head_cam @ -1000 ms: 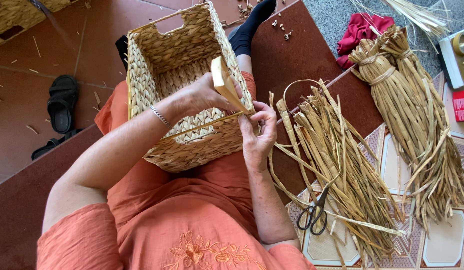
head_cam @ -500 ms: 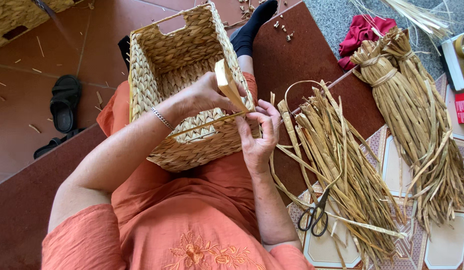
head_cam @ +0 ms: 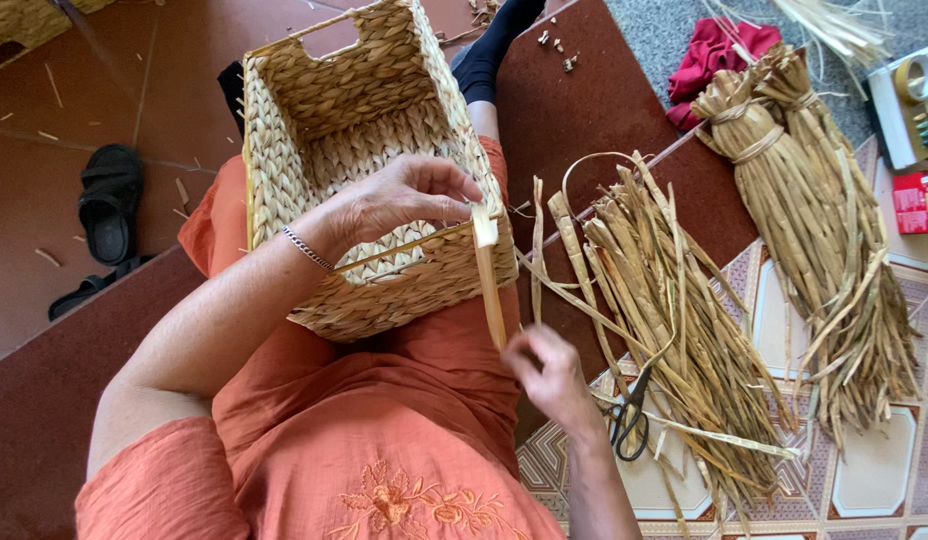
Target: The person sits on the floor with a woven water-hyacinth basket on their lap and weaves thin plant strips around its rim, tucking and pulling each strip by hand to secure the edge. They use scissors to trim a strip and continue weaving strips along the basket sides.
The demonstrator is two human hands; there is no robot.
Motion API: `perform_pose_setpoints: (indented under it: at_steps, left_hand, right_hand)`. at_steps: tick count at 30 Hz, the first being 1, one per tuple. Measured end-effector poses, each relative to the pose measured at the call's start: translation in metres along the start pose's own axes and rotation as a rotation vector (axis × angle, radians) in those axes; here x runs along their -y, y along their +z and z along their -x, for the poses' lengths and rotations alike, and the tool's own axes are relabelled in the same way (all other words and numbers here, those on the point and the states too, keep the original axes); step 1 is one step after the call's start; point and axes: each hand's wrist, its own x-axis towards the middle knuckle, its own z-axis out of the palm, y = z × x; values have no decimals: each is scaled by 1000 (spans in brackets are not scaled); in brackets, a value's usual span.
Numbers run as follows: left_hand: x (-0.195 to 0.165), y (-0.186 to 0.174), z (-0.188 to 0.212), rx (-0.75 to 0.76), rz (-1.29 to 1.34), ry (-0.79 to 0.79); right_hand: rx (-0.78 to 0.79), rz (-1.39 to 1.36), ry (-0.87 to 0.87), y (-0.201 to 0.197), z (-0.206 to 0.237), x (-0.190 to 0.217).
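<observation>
Left hand: the left hand [head_cam: 399, 200] rests on the near rim of the woven basket [head_cam: 364, 150], fingers curled — fingertips pinching the top end of a flat dried strand [head_cam: 489, 285].
Right hand: the right hand [head_cam: 554, 375] is closed around the lower end of the same strand, apparently drawing it taut.
Basket: rectangular, lying tilted on the person's lap over the orange dress [head_cam: 384, 440].
Strand: runs nearly straight from basket rim down to the right hand.
Surroundings: loose reed bundle [head_cam: 674, 300] just beside on the floor — black scissors [head_cam: 629, 420] on it; tied reed sheaf [head_cam: 814, 210] farther right; black sandal [head_cam: 109, 205] at left.
</observation>
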Motion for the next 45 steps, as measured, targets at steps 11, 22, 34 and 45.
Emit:
perform_pose_setpoints:
  at_steps: [11, 22, 34, 45]
  left_hand:
    - [-7, 4, 11, -48, -316, 58]
    - [-2, 2, 90, -108, -841, -128]
    - [9, 66, 88, -309, -432, 29]
    - [-7, 50, 78, -273, -891, 137]
  right_hand:
    - [435, 160, 420, 14, 39, 4]
    - [-260, -284, 59, 34, -61, -6]
    - [-374, -441, -18, 28, -100, -25]
    - [-418, -416, -15, 46, -91, 0]
